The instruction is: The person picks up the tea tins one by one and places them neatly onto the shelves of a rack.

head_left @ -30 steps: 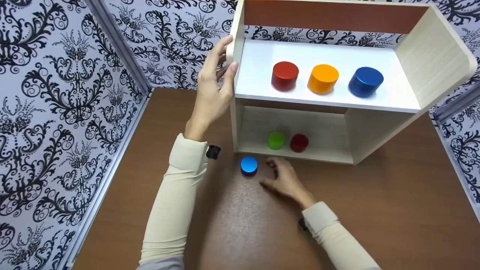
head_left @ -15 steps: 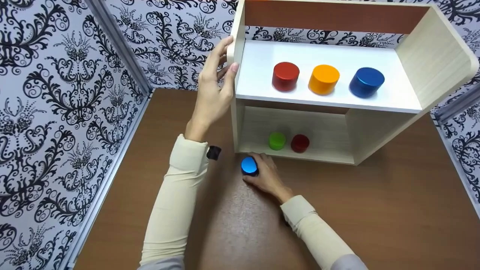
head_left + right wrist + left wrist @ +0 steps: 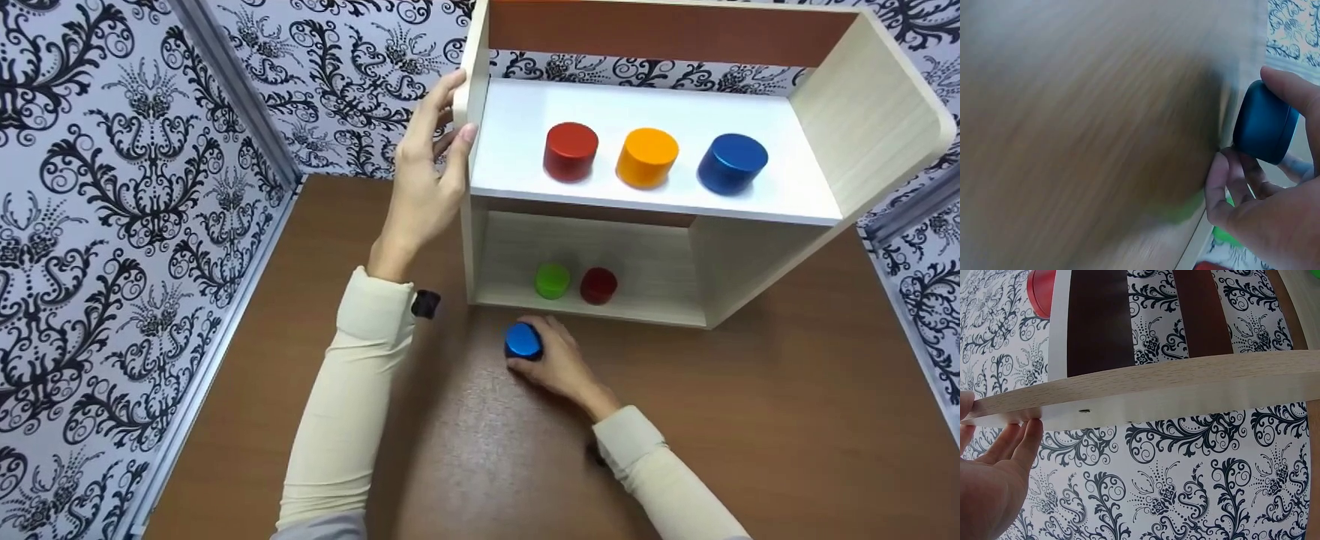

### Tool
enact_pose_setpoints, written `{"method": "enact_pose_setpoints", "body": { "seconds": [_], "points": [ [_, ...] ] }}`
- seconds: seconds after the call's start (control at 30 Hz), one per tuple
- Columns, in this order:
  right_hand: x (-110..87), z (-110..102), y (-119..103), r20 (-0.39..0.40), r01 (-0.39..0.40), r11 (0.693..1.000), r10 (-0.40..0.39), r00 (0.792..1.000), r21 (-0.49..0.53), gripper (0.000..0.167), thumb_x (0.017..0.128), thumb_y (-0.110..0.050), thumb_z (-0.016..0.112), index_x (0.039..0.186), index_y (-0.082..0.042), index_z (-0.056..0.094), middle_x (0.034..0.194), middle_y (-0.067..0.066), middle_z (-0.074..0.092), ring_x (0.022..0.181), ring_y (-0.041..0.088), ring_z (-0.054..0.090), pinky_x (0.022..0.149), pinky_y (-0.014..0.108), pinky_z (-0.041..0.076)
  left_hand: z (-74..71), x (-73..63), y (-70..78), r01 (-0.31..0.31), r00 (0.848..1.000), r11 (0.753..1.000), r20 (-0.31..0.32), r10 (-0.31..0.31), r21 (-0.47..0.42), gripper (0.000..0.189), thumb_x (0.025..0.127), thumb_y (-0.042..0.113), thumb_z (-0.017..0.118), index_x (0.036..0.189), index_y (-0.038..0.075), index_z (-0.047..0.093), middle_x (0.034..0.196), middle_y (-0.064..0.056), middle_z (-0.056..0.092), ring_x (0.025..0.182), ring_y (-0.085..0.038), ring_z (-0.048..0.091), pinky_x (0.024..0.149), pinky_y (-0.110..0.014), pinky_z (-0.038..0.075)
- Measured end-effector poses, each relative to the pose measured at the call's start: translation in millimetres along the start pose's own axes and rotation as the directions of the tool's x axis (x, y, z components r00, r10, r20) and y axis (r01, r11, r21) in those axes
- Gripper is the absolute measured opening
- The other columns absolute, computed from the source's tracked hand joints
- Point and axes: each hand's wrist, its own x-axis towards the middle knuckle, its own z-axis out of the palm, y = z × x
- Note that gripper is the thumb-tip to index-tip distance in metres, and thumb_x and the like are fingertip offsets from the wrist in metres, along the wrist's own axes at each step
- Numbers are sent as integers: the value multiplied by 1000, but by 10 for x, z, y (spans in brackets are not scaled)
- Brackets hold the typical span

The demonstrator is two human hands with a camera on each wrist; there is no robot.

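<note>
My right hand (image 3: 561, 360) grips a small blue round container (image 3: 523, 341) between thumb and fingers, in front of the shelf unit. In the right wrist view, a seam rings the blue container (image 3: 1266, 122), which looks clear of the wooden table. My left hand (image 3: 426, 169) holds the left side panel (image 3: 463, 112) of the shelf unit near its top. Seen from the left wrist, several fingers press on the panel's outer face, with the thumb on the other side.
On the white upper shelf (image 3: 637, 105) stand red (image 3: 570, 154), orange (image 3: 646, 159) and dark blue (image 3: 732, 165) containers. Green (image 3: 552, 281) and dark red (image 3: 598, 286) ones sit near the front edge of the lower shelf (image 3: 652, 262). Patterned walls (image 3: 97, 225) border the brown table (image 3: 810, 420).
My right hand reached left to the blue container on the table, took hold of it and carried it a little to the right. The left hand has kept its place on the panel.
</note>
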Motion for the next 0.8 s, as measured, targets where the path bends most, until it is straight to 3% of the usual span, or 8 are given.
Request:
{"method": "enact_pose_setpoints", "body": {
  "seconds": [0.1,0.23,0.4,0.8],
  "points": [
    [-61,-127,90,-11,-21,1000,21,1000,10,64,82,-24,87,137,-11,58,142,23,52,135,48,44,106,69,43,-8,6,-1,0,1000,1000,1,0,1,46,102,0,53,146,-5,44,136,-21,53,120,-27,58,101,-31,56],
    [-119,-315,243,-69,17,1000,-17,998,-4,64,81,-21,88,136,-7,59,130,20,58,122,43,54,101,63,50,-18,8,0,1,1000,1000,-2,-1,6,45,102,0,53,147,-5,44,137,-21,53,120,-27,58,101,-31,56],
    [-141,-606,414,-148,40,999,-45,988,-35,64,79,-16,89,134,-1,60,124,22,61,115,43,58,98,62,50,-23,4,-2,1,1000,1000,-6,-1,8,45,103,2,52,147,-4,44,135,-21,54,119,-28,58,102,-32,56],
    [-42,-1345,663,-209,-123,989,103,973,-85,68,86,-19,82,138,10,50,130,35,56,122,52,52,105,66,45,0,-3,-17,5,1000,1000,-6,-5,11,45,103,1,53,147,-4,44,136,-21,53,122,-30,57,104,-31,55]
  ]
}}
